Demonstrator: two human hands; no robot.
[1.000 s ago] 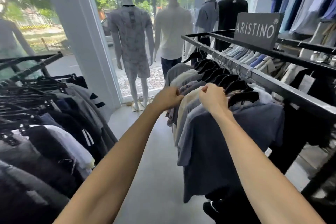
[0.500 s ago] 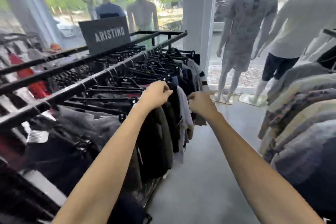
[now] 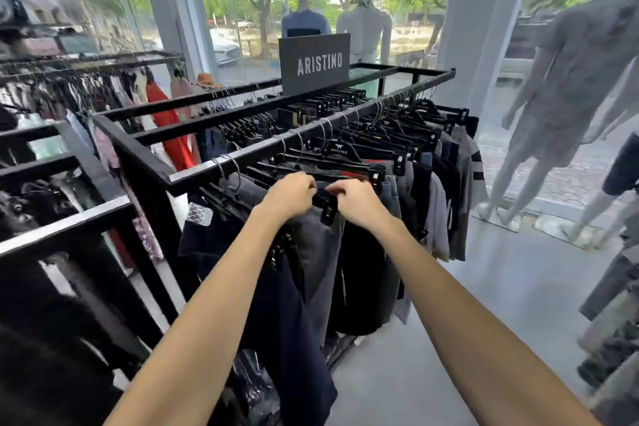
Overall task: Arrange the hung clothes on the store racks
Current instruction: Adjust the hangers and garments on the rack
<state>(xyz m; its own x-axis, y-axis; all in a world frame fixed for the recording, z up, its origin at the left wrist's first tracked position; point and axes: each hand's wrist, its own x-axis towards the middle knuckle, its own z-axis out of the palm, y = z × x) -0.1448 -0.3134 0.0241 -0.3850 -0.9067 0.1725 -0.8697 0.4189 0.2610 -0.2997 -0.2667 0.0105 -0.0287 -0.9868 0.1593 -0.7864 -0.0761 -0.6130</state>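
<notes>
— Clothes (image 3: pixel 325 252) hang packed along the near rail of the black rack (image 3: pixel 242 152), dark trousers on clip hangers. Where to start?

— With the black clip hanger (image 3: pixel 326 204) between the hands. The left hand (image 3: pixel 288 195) and right hand (image 3: pixel 358 201) both curl around its bar.

— How should it be done well?

— Probably slide it level along the rail, evening the gaps, so the clips don't snag neighbours.

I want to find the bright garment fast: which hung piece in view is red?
The red garment on the far left rack, hanging behind the black rack. It alone is bright red; the clothes near the hands are dark navy, grey or black.
</notes>
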